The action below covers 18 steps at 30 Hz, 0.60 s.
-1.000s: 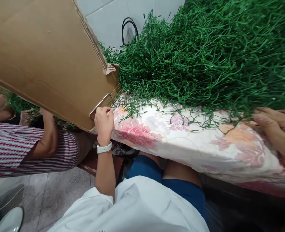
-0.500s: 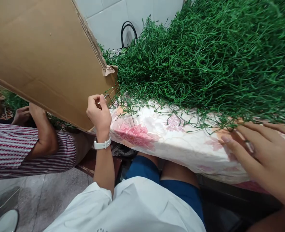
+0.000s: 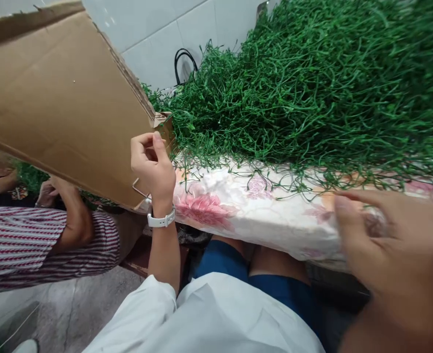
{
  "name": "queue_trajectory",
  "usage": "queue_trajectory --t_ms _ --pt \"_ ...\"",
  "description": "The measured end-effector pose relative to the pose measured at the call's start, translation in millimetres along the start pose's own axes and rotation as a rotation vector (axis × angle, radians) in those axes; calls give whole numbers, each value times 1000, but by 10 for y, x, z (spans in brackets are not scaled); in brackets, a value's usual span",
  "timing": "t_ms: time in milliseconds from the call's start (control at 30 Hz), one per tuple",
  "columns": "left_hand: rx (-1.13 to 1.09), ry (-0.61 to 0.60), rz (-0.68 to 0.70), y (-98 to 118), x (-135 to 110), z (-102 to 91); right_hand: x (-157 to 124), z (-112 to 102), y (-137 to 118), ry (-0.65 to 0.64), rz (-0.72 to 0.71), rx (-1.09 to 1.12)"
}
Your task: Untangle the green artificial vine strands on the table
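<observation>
Since half a second before, my left hand (image 3: 153,164) had risen along the edge of the cardboard box (image 3: 62,113) to its torn corner, and my right hand (image 3: 389,240) had drawn back from the green plastic stems (image 3: 312,88) toward my body. The box itself had tipped somewhat higher.

The stems lay heaped on the floral cloth (image 3: 238,206), with loose strands trailing over its front edge. A black cable (image 3: 182,56) stood against the tiled wall behind. A co-worker in a striped shirt (image 3: 25,235) sat to my left, partly screened by the box.

On my left hand the fingers were curled in, thumb against forefinger. The metal wire clip (image 3: 140,188) showed its lower bend below the palm, at the box's bottom edge, and ran up behind the hand. I could not tell whether the fingers gripped it. A white watch (image 3: 161,219) sat on that wrist. The blurred right hand hovered over the cloth's edge, fingers loosely spread and holding nothing.
</observation>
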<state>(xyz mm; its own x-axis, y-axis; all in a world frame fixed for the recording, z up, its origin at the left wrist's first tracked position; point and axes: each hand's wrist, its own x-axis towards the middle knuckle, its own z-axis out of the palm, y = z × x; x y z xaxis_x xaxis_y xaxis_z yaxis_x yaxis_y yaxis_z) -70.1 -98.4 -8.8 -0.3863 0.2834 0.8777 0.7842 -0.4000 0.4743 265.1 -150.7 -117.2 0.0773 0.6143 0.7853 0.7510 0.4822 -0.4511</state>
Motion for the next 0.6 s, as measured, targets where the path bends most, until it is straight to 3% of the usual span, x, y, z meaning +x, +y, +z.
queue_trajectory --t_ms 67,167,367,500,600 --pt "-89 -67 -30 66 -138 96 123 81 -329 -36 -55 138" --pt "-157 -151 -14 184 -340 203 254 196 -593 -56 8 223" --pt "-243 -305 134 426 -657 242 284 411 -617 -235 219 467" --pt "-443 -449 203 525 -851 219 254 517 -597 -261 281 584" --pt "-552 -535 151 574 -974 190 240 542 -575 -206 356 653"
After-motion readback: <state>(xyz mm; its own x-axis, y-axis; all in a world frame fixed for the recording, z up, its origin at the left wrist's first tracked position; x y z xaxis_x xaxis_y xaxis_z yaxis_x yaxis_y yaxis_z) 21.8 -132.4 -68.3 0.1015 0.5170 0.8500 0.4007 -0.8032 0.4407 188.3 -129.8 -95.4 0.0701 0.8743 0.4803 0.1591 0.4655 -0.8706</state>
